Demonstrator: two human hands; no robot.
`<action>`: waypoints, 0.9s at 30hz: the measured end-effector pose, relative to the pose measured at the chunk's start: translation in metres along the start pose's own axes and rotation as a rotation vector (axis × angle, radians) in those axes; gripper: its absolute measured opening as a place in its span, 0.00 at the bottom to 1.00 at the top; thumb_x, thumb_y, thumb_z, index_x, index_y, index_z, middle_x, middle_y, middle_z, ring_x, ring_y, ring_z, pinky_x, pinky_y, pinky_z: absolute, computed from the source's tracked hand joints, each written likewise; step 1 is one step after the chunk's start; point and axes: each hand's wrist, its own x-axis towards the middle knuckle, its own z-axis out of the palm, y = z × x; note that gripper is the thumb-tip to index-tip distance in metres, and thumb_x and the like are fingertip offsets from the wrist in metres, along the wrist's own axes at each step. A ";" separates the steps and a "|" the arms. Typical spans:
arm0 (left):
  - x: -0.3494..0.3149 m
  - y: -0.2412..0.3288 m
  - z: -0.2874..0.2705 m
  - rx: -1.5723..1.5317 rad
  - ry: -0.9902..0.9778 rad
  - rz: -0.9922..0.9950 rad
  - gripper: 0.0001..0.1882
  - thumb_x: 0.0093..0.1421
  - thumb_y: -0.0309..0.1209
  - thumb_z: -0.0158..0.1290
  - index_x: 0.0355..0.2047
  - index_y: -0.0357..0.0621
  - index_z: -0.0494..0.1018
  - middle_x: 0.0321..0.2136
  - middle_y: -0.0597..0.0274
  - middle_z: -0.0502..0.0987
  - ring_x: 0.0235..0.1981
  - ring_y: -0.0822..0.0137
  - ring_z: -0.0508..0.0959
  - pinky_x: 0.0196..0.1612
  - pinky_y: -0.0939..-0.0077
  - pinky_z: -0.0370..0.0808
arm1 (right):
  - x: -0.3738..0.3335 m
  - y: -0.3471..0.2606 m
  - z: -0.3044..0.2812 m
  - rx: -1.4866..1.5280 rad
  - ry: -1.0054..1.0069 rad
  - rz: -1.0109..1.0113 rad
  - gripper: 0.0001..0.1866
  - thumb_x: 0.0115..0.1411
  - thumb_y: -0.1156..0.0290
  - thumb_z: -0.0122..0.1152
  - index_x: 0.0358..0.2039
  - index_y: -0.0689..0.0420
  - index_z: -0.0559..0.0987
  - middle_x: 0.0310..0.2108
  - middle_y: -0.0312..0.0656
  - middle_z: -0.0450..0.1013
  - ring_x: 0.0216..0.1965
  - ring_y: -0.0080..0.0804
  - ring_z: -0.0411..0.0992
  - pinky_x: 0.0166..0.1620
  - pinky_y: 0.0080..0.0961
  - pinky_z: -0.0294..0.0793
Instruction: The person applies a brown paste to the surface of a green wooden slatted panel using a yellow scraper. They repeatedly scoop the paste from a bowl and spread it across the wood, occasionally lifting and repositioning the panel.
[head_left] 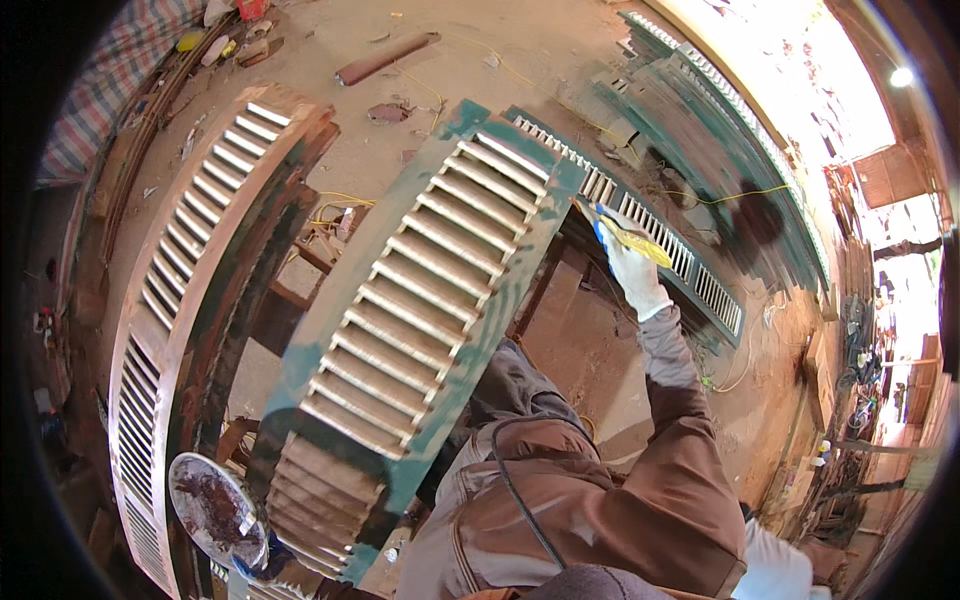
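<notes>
My right hand (636, 276), in a white glove, is closed around a paintbrush (640, 244) with a yellow handle. The brush tip meets the upper right edge of a louvred wooden shutter (335, 372), whose frame is partly coated dark green and whose upper slats look pale. At the lower left, my left hand (268, 562), in a dark blue glove, grips the rim of a round container (212, 508) with dark reddish-brown residue inside. Its fingers are partly hidden. The container hangs over the gap beside the shutter's lower end.
Another louvred panel (150, 335), unpainted, stands along the left. Green louvred panels (690, 262) lie on the ground at the right, by a stack of green boards (700, 130). A brown pipe-like piece (388, 58) and thin yellow cord (505, 68) lie on the dirt floor.
</notes>
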 end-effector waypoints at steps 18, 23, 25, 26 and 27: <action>-0.171 0.142 0.334 -0.686 -0.032 -0.436 0.22 0.61 0.45 0.50 0.54 0.55 0.71 0.56 0.54 0.71 0.54 0.46 0.73 0.46 0.37 0.79 | 0.177 0.152 -0.048 -0.276 -0.743 -0.652 0.21 0.52 0.69 0.61 0.48 0.46 0.79 0.48 0.28 0.75 0.50 0.33 0.72 0.52 0.27 0.74; -0.178 0.147 0.383 -0.651 -0.049 -0.431 0.25 0.62 0.47 0.48 0.57 0.53 0.68 0.59 0.55 0.68 0.56 0.48 0.71 0.50 0.44 0.77 | 0.208 0.148 -0.027 0.401 -0.806 -0.138 0.24 0.55 0.64 0.61 0.52 0.57 0.74 0.54 0.42 0.71 0.57 0.39 0.67 0.59 0.36 0.69; -0.181 0.140 0.383 -0.575 -0.079 -0.353 0.27 0.63 0.46 0.47 0.59 0.49 0.66 0.59 0.54 0.68 0.57 0.50 0.71 0.52 0.51 0.77 | 0.207 0.152 -0.023 0.289 -0.936 -0.150 0.24 0.60 0.63 0.57 0.53 0.66 0.72 0.59 0.46 0.67 0.63 0.40 0.63 0.66 0.39 0.63; -0.185 0.143 0.376 -0.551 -0.057 -0.381 0.27 0.64 0.46 0.46 0.60 0.47 0.65 0.58 0.53 0.68 0.56 0.51 0.71 0.52 0.54 0.77 | 0.203 0.154 -0.025 -0.134 -0.969 -0.547 0.22 0.60 0.64 0.57 0.51 0.65 0.73 0.59 0.45 0.68 0.63 0.41 0.63 0.66 0.40 0.62; -0.186 0.143 0.374 -0.543 -0.031 -0.400 0.27 0.65 0.45 0.46 0.60 0.46 0.64 0.58 0.52 0.68 0.56 0.52 0.72 0.53 0.56 0.77 | 0.195 0.150 -0.031 -0.416 -0.848 -0.824 0.18 0.59 0.67 0.56 0.49 0.58 0.75 0.57 0.40 0.70 0.62 0.38 0.64 0.63 0.38 0.65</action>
